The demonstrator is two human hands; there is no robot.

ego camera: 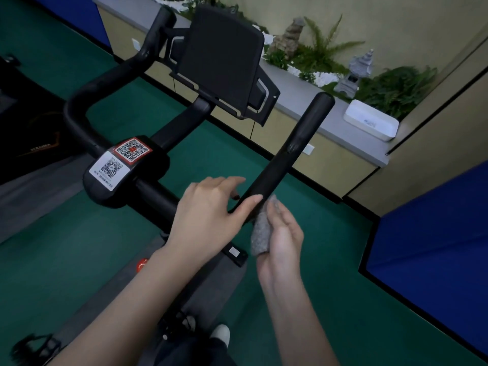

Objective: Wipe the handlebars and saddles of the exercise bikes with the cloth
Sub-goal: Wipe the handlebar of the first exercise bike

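A black exercise bike fills the view, with its handlebar's right arm (295, 146) running up to the right and the left arm (105, 80) curving away at the left. My left hand (208, 215) rests on the near bend of the right arm, thumb along the bar, fingers loosely spread. Just to the right, my right hand (280, 233) is closed around a grey cloth (262, 228), which touches the bar's lower end. No saddle is in view.
A black console screen (224, 62) stands above the stem, and a hub with two QR stickers (124, 162) sits at the bar's centre. A ledge along the wall carries plants, stone ornaments and a white box (371, 120). Blue mats (433, 233) lean at right.
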